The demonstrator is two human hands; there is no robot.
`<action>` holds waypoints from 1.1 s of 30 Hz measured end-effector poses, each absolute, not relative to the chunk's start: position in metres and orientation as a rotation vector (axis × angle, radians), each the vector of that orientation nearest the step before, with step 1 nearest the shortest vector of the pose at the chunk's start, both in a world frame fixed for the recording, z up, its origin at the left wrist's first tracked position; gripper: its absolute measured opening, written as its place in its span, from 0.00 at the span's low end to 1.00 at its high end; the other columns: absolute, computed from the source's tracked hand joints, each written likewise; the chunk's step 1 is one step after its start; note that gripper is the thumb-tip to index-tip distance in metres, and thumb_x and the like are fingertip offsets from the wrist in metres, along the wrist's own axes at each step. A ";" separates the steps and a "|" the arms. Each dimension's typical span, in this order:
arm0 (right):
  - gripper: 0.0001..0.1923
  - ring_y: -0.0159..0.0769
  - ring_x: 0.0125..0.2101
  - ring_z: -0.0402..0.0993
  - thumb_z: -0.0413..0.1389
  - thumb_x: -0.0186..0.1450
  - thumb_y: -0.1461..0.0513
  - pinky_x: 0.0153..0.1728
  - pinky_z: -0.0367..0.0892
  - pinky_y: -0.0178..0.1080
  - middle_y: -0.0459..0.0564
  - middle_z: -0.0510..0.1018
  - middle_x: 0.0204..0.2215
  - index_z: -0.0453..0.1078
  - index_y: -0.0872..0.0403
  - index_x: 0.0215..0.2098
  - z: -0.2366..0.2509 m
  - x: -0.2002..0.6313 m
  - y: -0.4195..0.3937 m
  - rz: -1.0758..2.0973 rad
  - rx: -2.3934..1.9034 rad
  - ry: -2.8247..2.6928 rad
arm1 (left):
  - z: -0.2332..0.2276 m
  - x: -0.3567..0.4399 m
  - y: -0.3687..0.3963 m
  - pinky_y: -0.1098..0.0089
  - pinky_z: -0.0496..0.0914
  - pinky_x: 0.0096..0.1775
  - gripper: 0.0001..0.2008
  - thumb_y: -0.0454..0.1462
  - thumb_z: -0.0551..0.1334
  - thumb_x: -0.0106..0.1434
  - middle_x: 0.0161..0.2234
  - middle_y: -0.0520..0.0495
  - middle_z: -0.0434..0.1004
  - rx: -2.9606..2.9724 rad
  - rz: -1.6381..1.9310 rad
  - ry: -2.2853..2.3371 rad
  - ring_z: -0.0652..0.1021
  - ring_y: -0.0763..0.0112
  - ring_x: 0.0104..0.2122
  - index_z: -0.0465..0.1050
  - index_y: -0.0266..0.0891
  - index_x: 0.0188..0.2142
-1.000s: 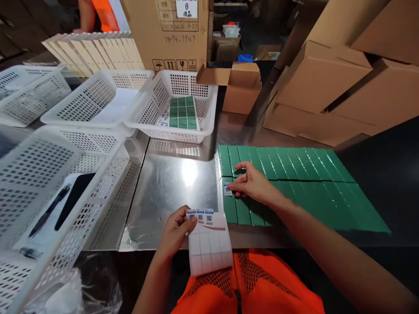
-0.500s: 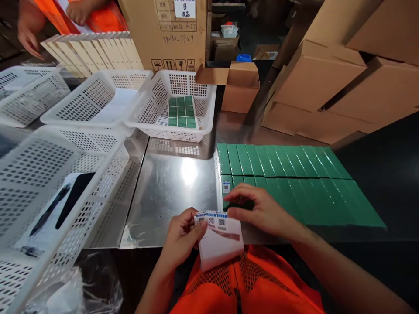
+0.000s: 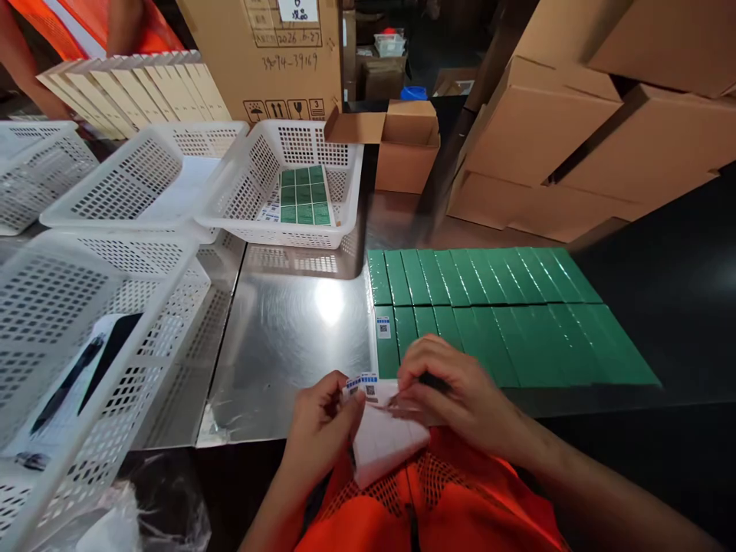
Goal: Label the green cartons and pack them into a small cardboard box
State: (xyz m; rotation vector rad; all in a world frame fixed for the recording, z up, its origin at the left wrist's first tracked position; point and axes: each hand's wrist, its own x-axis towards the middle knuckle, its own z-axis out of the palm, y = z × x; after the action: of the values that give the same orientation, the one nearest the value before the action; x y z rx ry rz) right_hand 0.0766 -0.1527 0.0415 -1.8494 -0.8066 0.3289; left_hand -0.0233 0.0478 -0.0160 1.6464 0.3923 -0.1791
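My left hand [image 3: 325, 422] grips a small stack of white label sheets [image 3: 388, 448], thumb on top, just over the table's front edge. Along the sheet's upper edge are small blue-and-white QR-code stickers [image 3: 369, 386]; two show. My right hand [image 3: 454, 383] is closed in a pinch at the sheet's upper right corner, on what looks like another QR-code sticker, mostly hidden by the fingers. Beyond and to the right lie green boxes [image 3: 488, 330] in two tight rows. The leftmost box of the near row bears a QR-code sticker [image 3: 383, 327].
White perforated baskets [image 3: 281, 230] stand to the left; one holds green sticker sheets [image 3: 304, 195]. A small open carton [image 3: 407, 146] stands behind the metal table [image 3: 287, 322], with stacked cartons [image 3: 546, 130] at right. A co-worker's arm [image 3: 34, 61] shows at far left.
My right hand has come down from above the sheet and closed its fingers at the right-hand sticker. Three stickers showed before; two show now. The view has shifted slightly right.
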 end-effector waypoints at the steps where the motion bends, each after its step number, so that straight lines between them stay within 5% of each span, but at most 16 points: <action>1: 0.06 0.34 0.36 0.71 0.57 0.68 0.60 0.40 0.65 0.38 0.46 0.76 0.33 0.71 0.50 0.32 0.042 0.083 -0.154 0.344 -1.800 -0.728 | -0.016 -0.024 0.048 0.77 0.55 0.20 0.19 0.50 0.62 0.62 0.16 0.55 0.61 1.647 -0.185 0.401 0.62 0.77 0.17 0.65 0.39 0.25; 7: 0.15 0.34 0.30 0.73 0.66 0.57 0.53 0.33 0.67 0.38 0.44 0.75 0.28 0.68 0.50 0.34 0.025 0.143 -0.160 0.556 -1.685 -0.275 | -0.015 -0.029 0.049 0.77 0.55 0.19 0.20 0.52 0.63 0.61 0.16 0.55 0.62 1.611 -0.245 0.418 0.62 0.77 0.17 0.66 0.39 0.26; 14: 0.28 0.34 0.22 0.69 0.68 0.49 0.57 0.25 0.65 0.37 0.41 0.75 0.21 0.57 0.48 0.41 0.004 0.160 -0.157 0.728 -1.780 -0.165 | -0.014 -0.033 0.049 0.77 0.55 0.20 0.21 0.53 0.63 0.61 0.16 0.55 0.62 1.593 -0.246 0.430 0.62 0.78 0.17 0.67 0.38 0.26; 25: 0.24 0.38 0.27 0.70 0.67 0.53 0.59 0.28 0.60 0.39 0.42 0.72 0.24 0.62 0.50 0.43 0.017 0.154 -0.150 0.419 -2.417 -0.328 | -0.004 -0.027 0.037 0.77 0.56 0.19 0.22 0.54 0.66 0.58 0.16 0.54 0.63 1.556 -0.169 0.490 0.62 0.78 0.17 0.70 0.37 0.26; 33: 0.08 0.36 0.34 0.70 0.64 0.62 0.57 0.35 0.64 0.38 0.47 0.74 0.32 0.77 0.51 0.38 0.032 0.092 -0.161 0.484 -1.997 -0.820 | -0.004 -0.020 0.032 0.76 0.57 0.21 0.19 0.51 0.63 0.62 0.18 0.54 0.62 1.633 -0.260 0.341 0.63 0.77 0.18 0.68 0.38 0.27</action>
State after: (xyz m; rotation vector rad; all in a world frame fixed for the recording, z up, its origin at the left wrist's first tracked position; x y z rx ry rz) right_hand 0.0917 -0.1613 0.0317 -1.9971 -0.8196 0.4838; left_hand -0.0195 0.0319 -0.0042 1.6333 0.3412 -0.2596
